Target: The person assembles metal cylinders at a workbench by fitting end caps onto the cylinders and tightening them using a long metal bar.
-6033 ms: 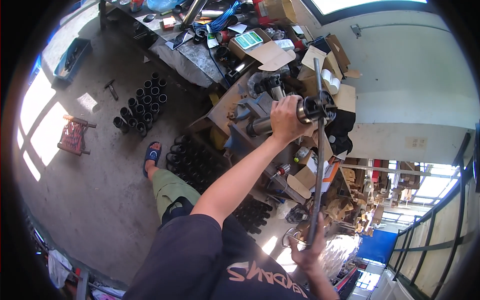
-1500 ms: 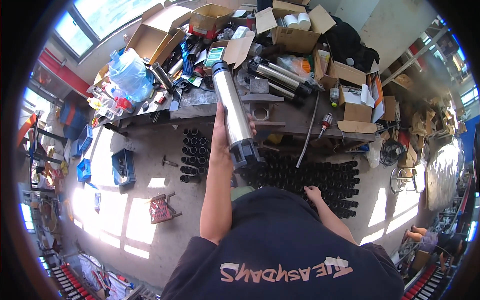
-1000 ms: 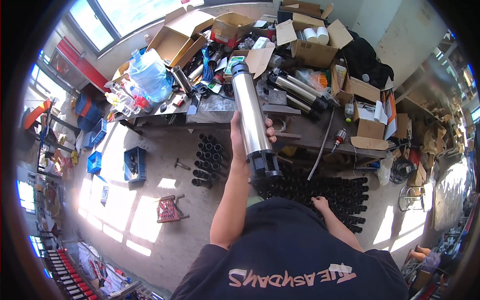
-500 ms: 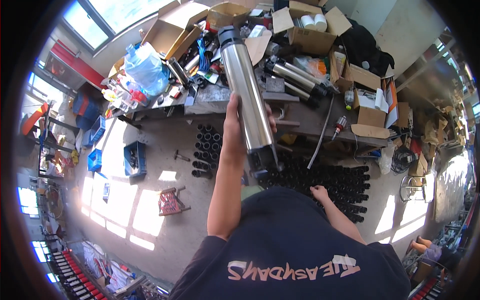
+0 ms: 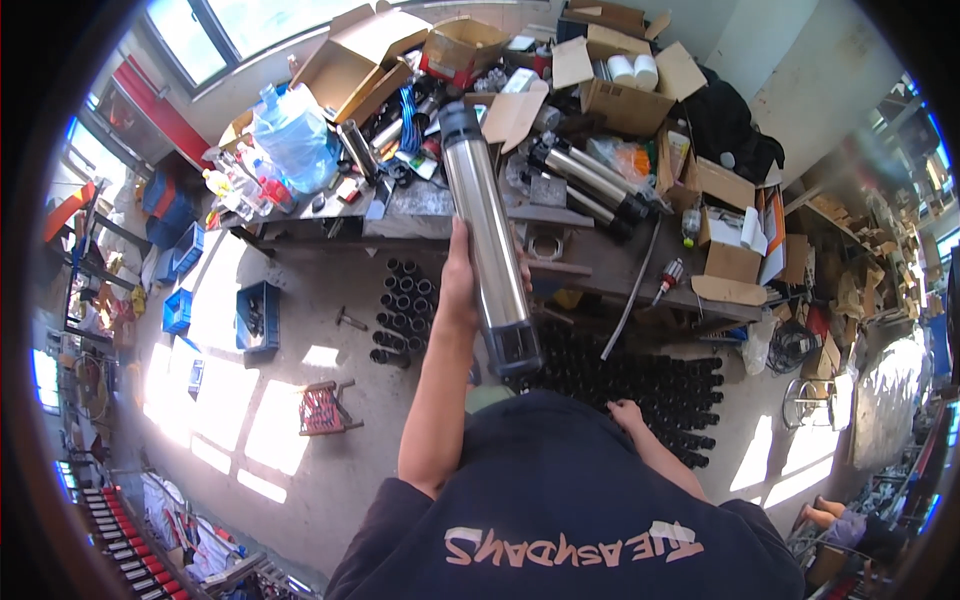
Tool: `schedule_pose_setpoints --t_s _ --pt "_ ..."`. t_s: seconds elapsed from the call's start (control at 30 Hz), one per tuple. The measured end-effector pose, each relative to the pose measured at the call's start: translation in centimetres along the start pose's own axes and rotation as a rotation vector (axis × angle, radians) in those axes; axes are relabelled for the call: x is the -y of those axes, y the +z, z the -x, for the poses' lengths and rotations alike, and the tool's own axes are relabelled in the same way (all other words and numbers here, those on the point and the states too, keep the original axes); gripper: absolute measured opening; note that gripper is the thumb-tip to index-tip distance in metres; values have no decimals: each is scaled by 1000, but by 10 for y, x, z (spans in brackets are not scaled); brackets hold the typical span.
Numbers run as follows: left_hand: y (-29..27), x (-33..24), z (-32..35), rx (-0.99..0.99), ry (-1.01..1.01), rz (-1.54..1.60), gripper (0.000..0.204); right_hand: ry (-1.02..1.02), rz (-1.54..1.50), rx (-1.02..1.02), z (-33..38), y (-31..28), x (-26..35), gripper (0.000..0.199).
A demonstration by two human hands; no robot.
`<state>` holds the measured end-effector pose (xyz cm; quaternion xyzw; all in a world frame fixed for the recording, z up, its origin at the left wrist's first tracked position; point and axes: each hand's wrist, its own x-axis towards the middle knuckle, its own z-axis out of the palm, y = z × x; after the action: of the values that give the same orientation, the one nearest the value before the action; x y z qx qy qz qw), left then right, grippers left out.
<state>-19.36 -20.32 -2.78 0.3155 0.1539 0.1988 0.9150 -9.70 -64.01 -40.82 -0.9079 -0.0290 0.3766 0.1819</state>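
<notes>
a cluttered workshop with a concrete floor (image 5: 200,390) is seen from the head view, sunlight falling in patches on the left. a long worktop (image 5: 590,255) runs across the upper middle and is crowded with open cardboard boxes (image 5: 625,95), a blue water jug (image 5: 295,135), blue cables and several metal cylinders (image 5: 585,185) lying on their sides. black tubes (image 5: 405,310) are stood on end on the floor below the worktop, and a larger bed of them (image 5: 650,385) is spread to the right. a blue crate (image 5: 258,315) and a small red stool (image 5: 325,408) are set on the floor. a long steel cylinder (image 5: 488,235) with dark end caps is held above the worktop edge, tilted slightly, by the left hand (image 5: 462,285), whose fingers are wrapped round its lower half. the right hand (image 5: 628,413) is lowered beside the body over the black tubes, fingers loosely curled and holding nothing.
</notes>
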Motion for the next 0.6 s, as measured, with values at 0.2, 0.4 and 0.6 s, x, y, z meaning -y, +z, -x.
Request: schedule_pose_setpoints --t_s 0.2,0.4,0.6 --pt "10 -13 5 -77 12 -112 69 -36 -51 -3 15 4 24 38" --pt "17 -19 9 -62 82 -190 61 -106 -21 14 15 -7 54 36" --pt "11 1 9 477 85 130 59 -533 -236 -149 47 -52 171 28"
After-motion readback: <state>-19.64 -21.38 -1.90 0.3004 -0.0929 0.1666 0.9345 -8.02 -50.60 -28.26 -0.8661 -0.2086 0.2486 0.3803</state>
